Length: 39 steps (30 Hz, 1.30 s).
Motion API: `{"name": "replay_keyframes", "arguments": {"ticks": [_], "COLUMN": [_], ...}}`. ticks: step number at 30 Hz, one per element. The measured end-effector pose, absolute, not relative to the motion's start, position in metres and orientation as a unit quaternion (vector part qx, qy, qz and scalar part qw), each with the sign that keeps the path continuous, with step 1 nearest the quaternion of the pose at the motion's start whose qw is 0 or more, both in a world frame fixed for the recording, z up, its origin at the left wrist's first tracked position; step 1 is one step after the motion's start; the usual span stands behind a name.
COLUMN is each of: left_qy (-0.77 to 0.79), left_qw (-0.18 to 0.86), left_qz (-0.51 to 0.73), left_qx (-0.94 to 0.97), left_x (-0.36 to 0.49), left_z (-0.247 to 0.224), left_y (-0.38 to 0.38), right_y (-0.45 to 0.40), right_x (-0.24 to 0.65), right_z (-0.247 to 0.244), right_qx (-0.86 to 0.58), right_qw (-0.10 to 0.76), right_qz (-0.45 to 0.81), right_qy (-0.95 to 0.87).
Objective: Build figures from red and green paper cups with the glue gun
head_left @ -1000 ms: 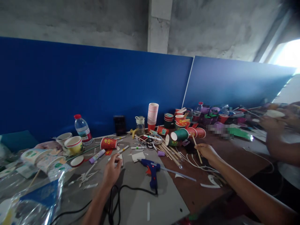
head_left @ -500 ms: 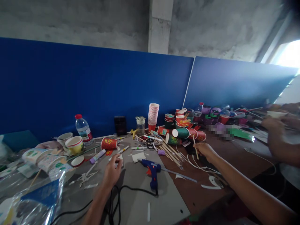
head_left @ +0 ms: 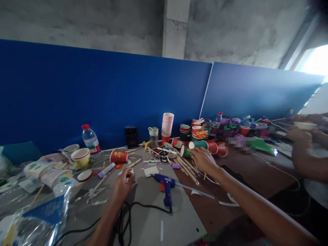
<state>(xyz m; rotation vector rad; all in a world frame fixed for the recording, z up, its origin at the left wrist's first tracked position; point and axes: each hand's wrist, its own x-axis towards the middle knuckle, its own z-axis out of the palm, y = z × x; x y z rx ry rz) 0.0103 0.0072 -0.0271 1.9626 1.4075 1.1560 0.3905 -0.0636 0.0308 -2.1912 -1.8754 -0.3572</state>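
While a green paper cup (head_left: 186,151) lies sideways toward the back edge of the desk (head_left: 266,181), the right hand (head_left: 204,161) overlaps one end. Nearer the front edge, the left hand (head_left: 124,183) curls left of the blue glue gun (head_left: 167,189). Whether their fingers grasp anything, I cannot tell.

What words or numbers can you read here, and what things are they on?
None can be read clearly.
Red paper cup lying on its side: yellow lettering, too blurred.
Red-capped plastic bottle: label print too small.
Green paper cup beside the sticks: yellowish marks, too blurred.
Blue glue gun: pale marking, too small.
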Motion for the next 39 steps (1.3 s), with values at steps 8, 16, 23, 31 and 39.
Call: {"name": "replay_keyframes", "arguments": {"ticks": [8, 16, 23, 31, 39], "left_qy": [0.505, 0.504, 0.51, 0.508, 0.512], "left_qw": [0.2, 0.195, 0.191, 0.188, 0.196], "left_qz": [0.419, 0.41, 0.41, 0.399, 0.409], "left_qx": [0.728, 0.735, 0.732, 0.74, 0.729], "left_x": [0.012, 0.013, 0.013, 0.012, 0.012], "left_z": [-0.027, -0.026, -0.029, -0.027, -0.027], "left_y": [0.005, 0.003, 0.005, 0.004, 0.006], "right_y": [-0.011, -0.006, -0.01, -0.003, 0.001], "right_x": [0.382, 0.378, 0.381, 0.383, 0.381], "right_z": [0.019, 0.01, 0.007, 0.002, 0.001], "right_qx": [-0.738, -0.714, -0.707, -0.695, -0.699], "right_qw": [0.0, -0.022, 0.007, 0.021, 0.091], "right_qz": [-0.178, -0.219, -0.222, -0.196, -0.172], "right_qy": [-0.651, -0.665, -0.671, -0.691, -0.688]}}
